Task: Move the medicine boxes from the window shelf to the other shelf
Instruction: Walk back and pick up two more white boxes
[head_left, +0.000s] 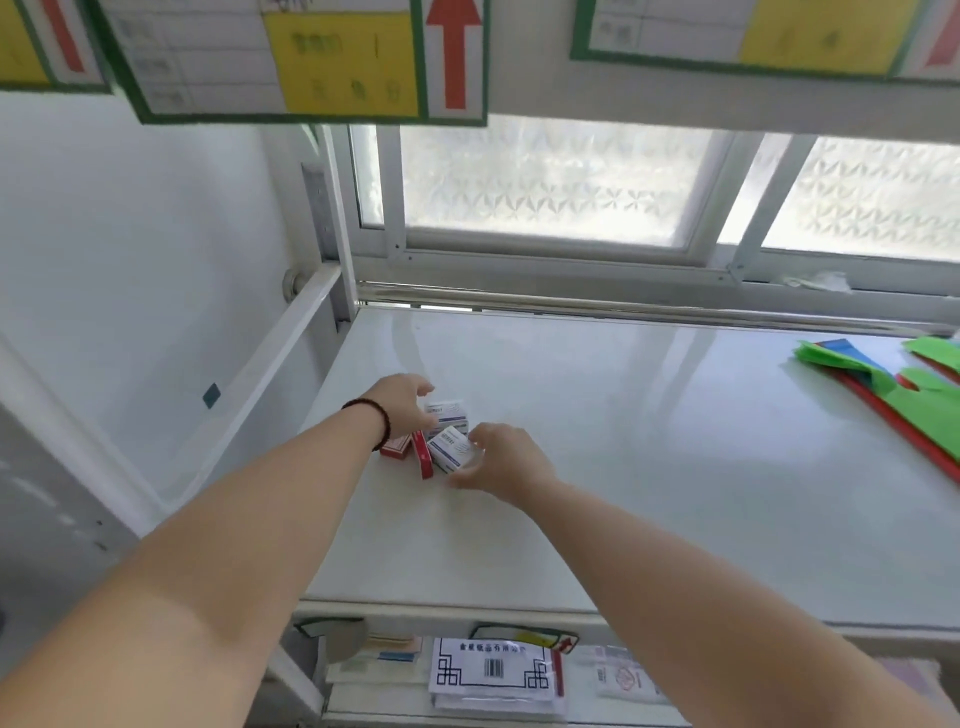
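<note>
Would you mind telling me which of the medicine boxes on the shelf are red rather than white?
The two red boxes on the left of the cluster, under the left hand; the white boxes with blue print sit nearer the right hand.

Both bare arms stretch forward and converge toward the middle. The left hand (402, 408) has a dark bead bracelet (375, 422) at the wrist, its fingers (423, 388) curved downward with the palm facing right. The right hand (501, 460) sits just beside it, slightly nearer, palm turned left, fingers (475, 435) bent inward toward the left hand.
</note>
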